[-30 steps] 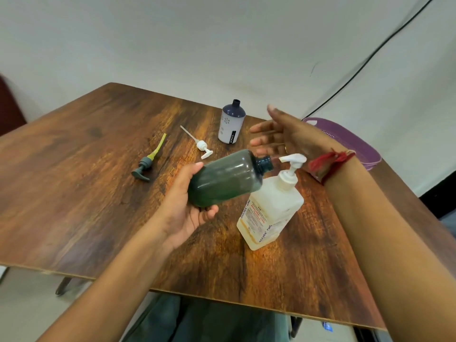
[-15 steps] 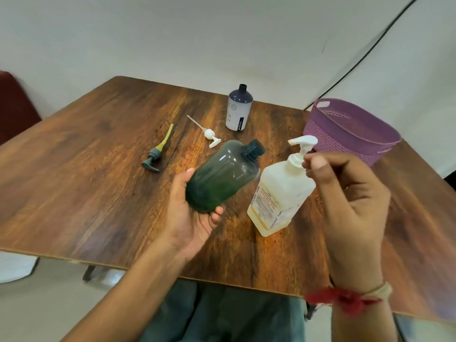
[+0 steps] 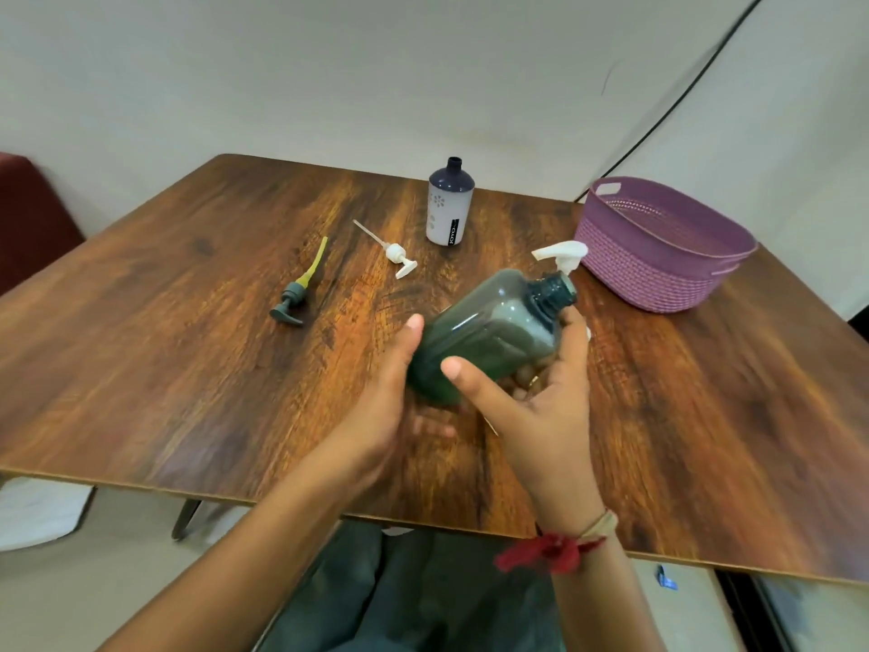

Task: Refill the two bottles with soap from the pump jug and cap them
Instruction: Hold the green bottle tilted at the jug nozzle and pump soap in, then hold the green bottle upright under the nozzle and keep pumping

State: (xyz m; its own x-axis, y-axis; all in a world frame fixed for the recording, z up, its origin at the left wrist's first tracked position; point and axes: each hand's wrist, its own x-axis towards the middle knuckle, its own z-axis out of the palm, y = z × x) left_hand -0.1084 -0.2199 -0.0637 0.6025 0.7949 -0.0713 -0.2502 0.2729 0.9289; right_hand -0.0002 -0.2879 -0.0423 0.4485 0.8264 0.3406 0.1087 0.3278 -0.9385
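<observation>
Green bottle (image 3: 489,331), tilted, hides pump jug (image 3: 565,264) (only white nozzle (image 3: 559,250) shows)

The held bottle (image 3: 489,331) is tilted above the centre of the table (image 3: 188,369), between the left hand (image 3: 381,407) and right hand (image 3: 541,407). The pump jug (image 3: 562,254) is directly behind it, mostly hidden. The upright bottle (image 3: 450,204) stands near the far edge. The basket (image 3: 658,256) sits by the far right corner. The left pump head (image 3: 296,294) and right pump head (image 3: 395,254) lie left of the upright bottle.
</observation>
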